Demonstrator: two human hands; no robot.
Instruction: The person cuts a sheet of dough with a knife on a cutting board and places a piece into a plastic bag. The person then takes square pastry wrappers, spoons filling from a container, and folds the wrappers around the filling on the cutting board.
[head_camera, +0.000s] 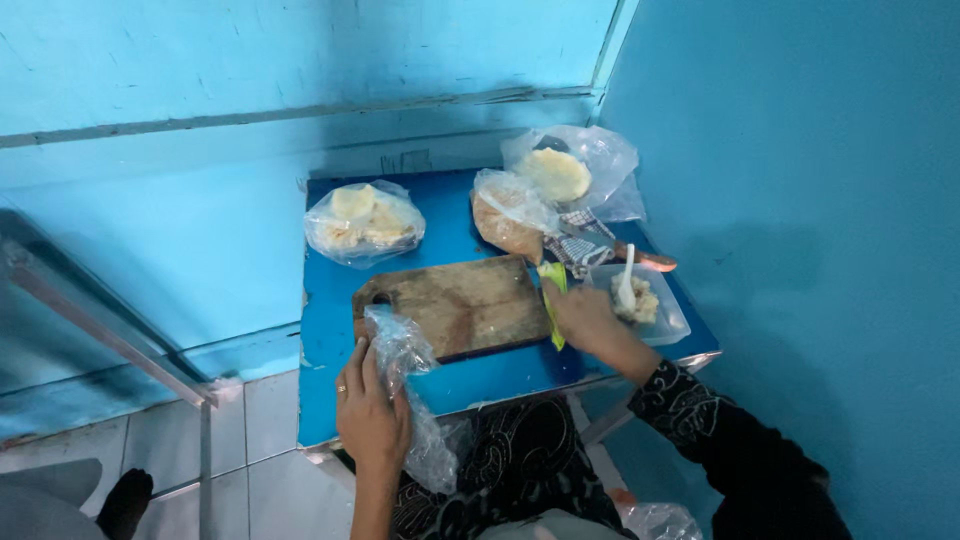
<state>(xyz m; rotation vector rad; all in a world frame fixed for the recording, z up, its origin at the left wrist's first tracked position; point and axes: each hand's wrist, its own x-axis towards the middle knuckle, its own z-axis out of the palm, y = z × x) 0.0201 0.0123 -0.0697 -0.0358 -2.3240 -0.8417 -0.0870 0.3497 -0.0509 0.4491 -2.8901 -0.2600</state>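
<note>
Nearest, left hand (372, 415) pinches a clear plastic bag (405, 365) over the wooden board (460, 305); right hand (585, 318), fingers clamped, holds a green-handled knife (553, 290) at the board's right edge.

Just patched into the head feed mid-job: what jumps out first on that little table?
A worn brown wooden cutting board lies mid-table on the small bright blue table, which stands against matching blue walls. The left hand grips a crumpled clear plastic bag at the board's near corner, while the right hand holds a yellow-green tool beside a clear plastic tub of pale food.
</note>
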